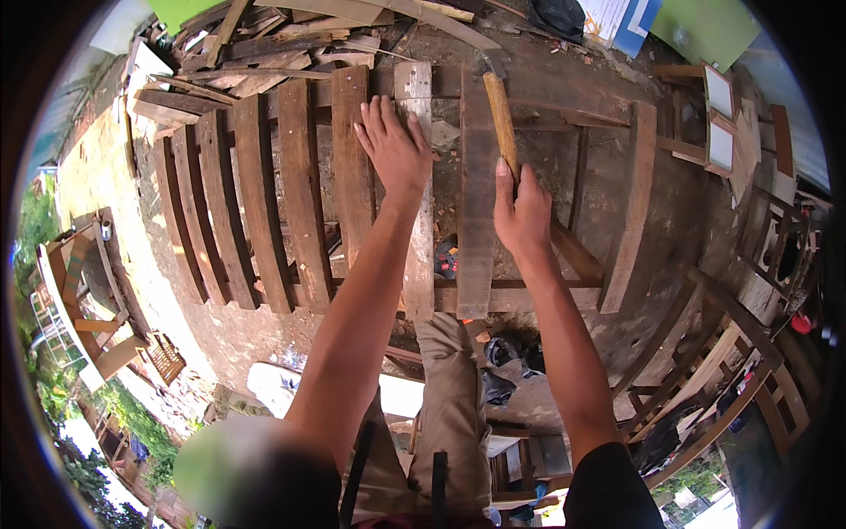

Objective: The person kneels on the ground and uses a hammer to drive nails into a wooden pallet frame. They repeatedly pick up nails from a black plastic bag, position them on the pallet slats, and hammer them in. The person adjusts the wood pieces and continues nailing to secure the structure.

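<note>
Before me lies a wooden slatted frame point(302, 194), with dark planks laid across long rails. My left hand point(393, 145) rests flat, fingers spread, over a pale, worn plank point(418, 238) and reaches toward the darker plank point(352, 159) on its left. A hammer point(500, 119) with a wooden handle is gripped in my right hand point(526, 210); its metal head points away from me, near the far rail. Under the hammer's line lies a wider grey-brown plank point(477, 247). Another plank point(631, 203) crosses the right end of the frame.
Scrap boards point(264, 57) are heaped beyond the far left side. Wooden chair-like frames point(705, 123) stand at the far right, and more timber frames point(731, 353) at the near right. Black plastic bags point(500, 388) lie on the ground near my legs.
</note>
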{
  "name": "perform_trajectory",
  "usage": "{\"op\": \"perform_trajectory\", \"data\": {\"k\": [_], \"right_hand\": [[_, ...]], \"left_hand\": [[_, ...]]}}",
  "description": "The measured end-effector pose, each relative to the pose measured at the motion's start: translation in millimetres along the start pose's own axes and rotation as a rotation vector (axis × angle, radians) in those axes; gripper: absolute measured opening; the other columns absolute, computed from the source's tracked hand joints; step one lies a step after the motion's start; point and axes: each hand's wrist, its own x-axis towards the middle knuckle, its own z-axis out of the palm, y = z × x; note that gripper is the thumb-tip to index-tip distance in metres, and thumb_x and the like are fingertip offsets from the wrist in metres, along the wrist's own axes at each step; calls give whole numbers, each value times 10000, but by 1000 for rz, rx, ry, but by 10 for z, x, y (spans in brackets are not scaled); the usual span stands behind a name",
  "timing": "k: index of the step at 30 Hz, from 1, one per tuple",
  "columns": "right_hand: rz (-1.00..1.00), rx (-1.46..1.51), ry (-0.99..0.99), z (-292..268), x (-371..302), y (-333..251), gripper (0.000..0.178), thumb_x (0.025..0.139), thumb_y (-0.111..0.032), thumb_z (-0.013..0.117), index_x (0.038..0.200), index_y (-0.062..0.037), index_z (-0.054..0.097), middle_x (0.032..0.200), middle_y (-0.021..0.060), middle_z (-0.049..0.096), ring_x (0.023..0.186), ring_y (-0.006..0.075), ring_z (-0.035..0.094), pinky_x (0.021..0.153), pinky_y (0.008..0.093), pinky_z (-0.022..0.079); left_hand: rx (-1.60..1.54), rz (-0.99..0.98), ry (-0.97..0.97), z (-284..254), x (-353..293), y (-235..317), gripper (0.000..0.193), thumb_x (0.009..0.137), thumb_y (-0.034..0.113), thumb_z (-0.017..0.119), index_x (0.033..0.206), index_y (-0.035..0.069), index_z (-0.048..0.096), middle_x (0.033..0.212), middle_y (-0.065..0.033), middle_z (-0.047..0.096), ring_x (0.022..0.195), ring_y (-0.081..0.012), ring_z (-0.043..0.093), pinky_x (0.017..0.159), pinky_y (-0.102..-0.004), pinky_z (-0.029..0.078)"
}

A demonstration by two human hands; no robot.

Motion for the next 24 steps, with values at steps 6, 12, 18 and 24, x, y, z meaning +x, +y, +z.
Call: {"op": "perform_trajectory", "data": {"k": [6,12,18,24], "right_hand": [[-37,-41,25,118,-40,85,330,1037,-286,530,912,19,520,636,195,567,559,400,600,510,456,435],[-26,4,67,95,11,-3,294,1038,-263,525,912,2,507,611,154,531,524,320,591,509,429,436],[27,-96,-18,244,-11,250,260,1035,-238,526,1011,21,532,628,153,548,551,287,621,514,409,450],[-14,202,81,154,-111,5,280,1046,-255,509,956,10,523,624,139,532,529,232,588,497,366,429]], "left_hand": [[120,-27,-147,-27,-49,107,569,1034,304,333,1481,-47,329,1470,-196,456,1518,-367,155,1230,-544,4],[133,-89,-174,-45,-36,160,558,1026,305,358,1471,-33,353,1486,-197,446,1519,-365,156,1229,-542,22],[106,-102,-189,-64,5,220,559,1017,301,377,1465,-32,365,1469,-200,461,1515,-363,173,1227,-545,32],[114,-116,-175,-88,3,175,563,1013,301,385,1467,-32,365,1414,-206,503,1512,-367,183,1225,-550,36]]}}
